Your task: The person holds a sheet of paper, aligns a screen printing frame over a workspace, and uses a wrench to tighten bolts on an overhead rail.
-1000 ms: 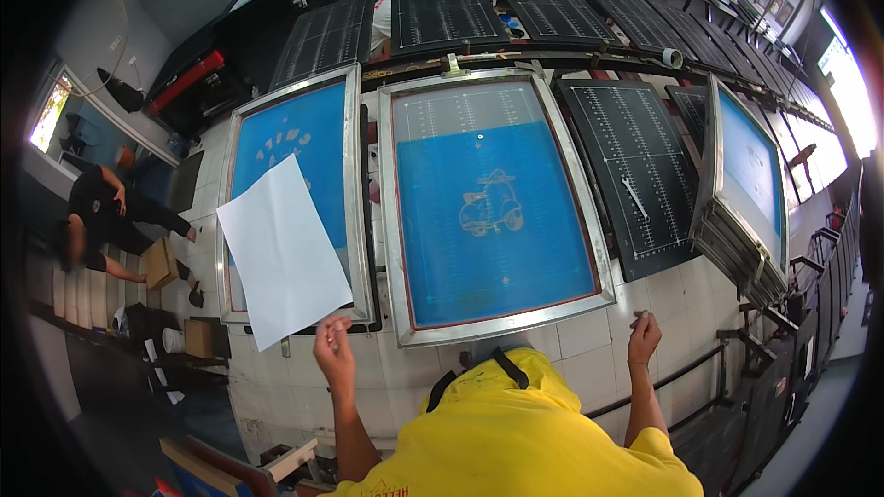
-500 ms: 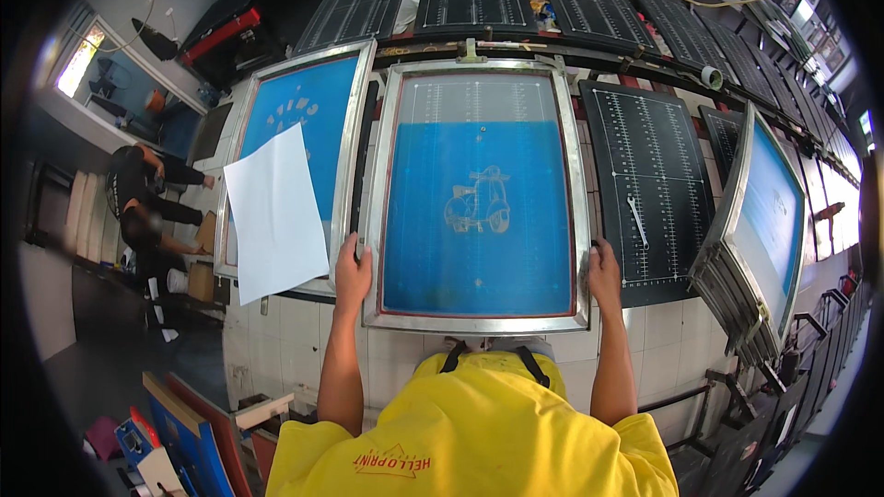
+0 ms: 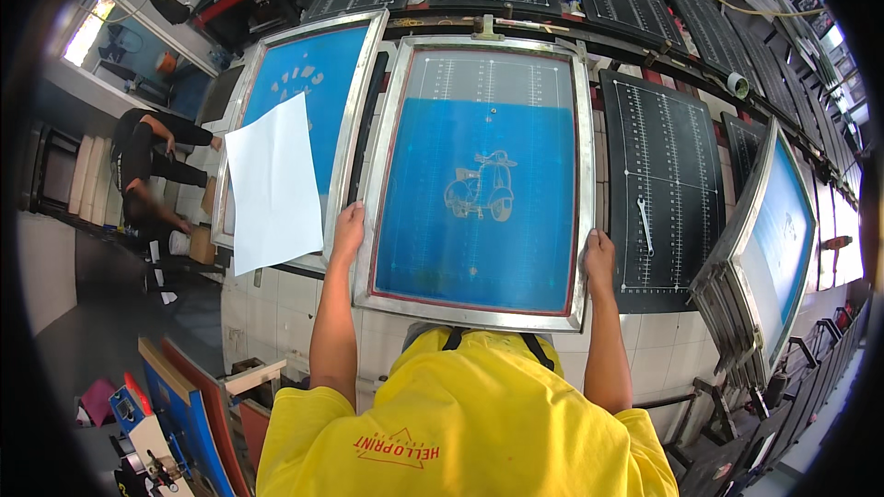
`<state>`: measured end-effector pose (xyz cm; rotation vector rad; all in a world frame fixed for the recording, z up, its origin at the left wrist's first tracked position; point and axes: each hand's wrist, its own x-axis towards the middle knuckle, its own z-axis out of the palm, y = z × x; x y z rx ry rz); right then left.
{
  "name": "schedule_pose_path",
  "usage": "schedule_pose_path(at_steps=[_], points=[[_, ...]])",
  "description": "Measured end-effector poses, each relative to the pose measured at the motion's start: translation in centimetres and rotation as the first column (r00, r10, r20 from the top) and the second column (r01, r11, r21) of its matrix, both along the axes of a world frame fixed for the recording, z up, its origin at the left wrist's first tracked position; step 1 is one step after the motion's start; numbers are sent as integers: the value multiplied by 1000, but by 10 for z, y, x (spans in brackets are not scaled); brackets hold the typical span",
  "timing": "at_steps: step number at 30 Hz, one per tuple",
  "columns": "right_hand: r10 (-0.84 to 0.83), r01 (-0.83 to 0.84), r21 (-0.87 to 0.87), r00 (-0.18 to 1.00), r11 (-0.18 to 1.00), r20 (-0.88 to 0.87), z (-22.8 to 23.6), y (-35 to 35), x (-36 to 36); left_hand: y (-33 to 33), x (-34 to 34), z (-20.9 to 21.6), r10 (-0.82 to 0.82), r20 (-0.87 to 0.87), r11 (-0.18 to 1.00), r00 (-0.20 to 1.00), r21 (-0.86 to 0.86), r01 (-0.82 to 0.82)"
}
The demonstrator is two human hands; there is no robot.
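In front of me lies a silkscreen frame [image 3: 378,202] with metal edges and blue mesh. A pale scooter picture [image 3: 480,189] shows in the middle of the mesh, and a ruled black board is visible through its upper strip. My left hand [image 3: 347,232] grips the frame's left edge, fingers wrapped beneath it. On the right edge, at about the same height, my right hand [image 3: 599,262] is closed round the metal, thumb up. A hinge clamp [image 3: 486,28] meets the frame's far edge.
Left is another blue screen [image 3: 343,120] with a white paper sheet [image 3: 274,184] over it. A black board [image 3: 665,193] with a wrench [image 3: 645,226] lies right, beside tilted stacked screens [image 3: 727,285]. Someone in dark clothes [image 3: 138,166] is at far left. Several boards line the back.
The view has shifted and turned slightly, so the frame appears a little higher and more tilted. Both hands keep their hold on its sides.
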<state>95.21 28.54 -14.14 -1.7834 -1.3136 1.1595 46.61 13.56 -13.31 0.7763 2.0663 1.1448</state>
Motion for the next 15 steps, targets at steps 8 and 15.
schedule_pose_path(at_steps=[8, 15], points=[[-67, 66, 13, 997, 998, 32, 10, 8, -17, 4, -3, 3, 24, 115, 1000, 993, -19, -22], [-49, 44, 43, 992, 998, 115, 13, 10, -21, 8, 3, 5, 5, 35, 1000, 999, 16, -6]])
